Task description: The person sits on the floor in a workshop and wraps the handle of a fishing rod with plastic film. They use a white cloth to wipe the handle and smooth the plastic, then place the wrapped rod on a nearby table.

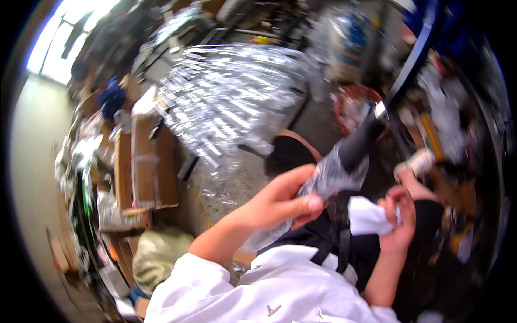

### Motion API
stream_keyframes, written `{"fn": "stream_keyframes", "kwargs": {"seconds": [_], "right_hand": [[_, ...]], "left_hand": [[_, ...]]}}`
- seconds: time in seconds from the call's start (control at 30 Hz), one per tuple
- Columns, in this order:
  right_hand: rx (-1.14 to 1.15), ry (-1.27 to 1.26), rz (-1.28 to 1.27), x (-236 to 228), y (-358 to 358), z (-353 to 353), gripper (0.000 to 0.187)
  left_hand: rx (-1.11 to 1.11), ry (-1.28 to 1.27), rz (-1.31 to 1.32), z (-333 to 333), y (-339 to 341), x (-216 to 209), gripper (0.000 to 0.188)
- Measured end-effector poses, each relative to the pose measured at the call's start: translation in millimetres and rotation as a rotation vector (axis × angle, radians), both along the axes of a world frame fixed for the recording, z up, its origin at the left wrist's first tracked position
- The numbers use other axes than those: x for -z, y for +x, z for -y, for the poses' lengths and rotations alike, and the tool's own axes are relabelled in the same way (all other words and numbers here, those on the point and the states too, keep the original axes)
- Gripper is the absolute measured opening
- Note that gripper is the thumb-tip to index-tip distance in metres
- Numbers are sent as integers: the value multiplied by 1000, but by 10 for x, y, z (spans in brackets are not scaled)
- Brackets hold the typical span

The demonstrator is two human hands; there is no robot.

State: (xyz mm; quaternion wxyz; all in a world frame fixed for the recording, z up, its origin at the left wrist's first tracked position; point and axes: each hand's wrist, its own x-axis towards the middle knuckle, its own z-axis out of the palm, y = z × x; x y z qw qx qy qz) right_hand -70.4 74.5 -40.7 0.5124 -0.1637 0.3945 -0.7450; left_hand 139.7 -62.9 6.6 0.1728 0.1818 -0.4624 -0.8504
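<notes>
**Both hands busy: clear bag in left, white cloth in right**

Head view: my left hand (pixel 280 202) is closed on a clear plastic bag (pixel 323 180), thumb lying across the crinkled film, fingers wrapped behind it. The bag runs from below my palm up & right to a dark cylindrical thing (pixel 362 141) w/ a shiny tip, which sits partly inside the film. My right hand (pixel 398 215) is curled shut round a white cloth (pixel 369 216), pinching its right end; the cloth sticks out left toward the bag, just beside it, not clearly touching. Both sleeves are white (pixel 280 290). Under my hands, black fabric w/ straps (pixel 336 237). Farther off, upper centre on the floor, a big heap of clear wrapped packs (pixel 231 102), blurred. Left of it, an open cardboard box (pixel 145 161). Pic is motion-blurred; finer detail can't be told.
</notes>
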Motion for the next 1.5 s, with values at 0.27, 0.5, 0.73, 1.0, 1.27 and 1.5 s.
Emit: {"fn": "stream_keyframes", "kwargs": {"seconds": [0.27,0.5,0.73,1.0,1.27,1.5], "right_hand": [[23,196,-121,294,33,34,17],[-32,291,-177,385,71,194,15],[10,359,-191,444,180,274,14],[4,427,-231,483,317,350,14],[-70,297,-108,285,97,486,24],[73,283,-557,103,-352,305,13]], "left_hand": [[-996,-618,395,1642,912,179,20],[-1611,-856,932,3122,1945,1754,56],[-1548,-435,1161,3200,1870,1935,79],[-1431,-699,1617,3508,1995,2068,61],[-1332,-957,1562,3989,3803,3032,53],[-1204,-818,1457,3842,3476,2567,56]]}}
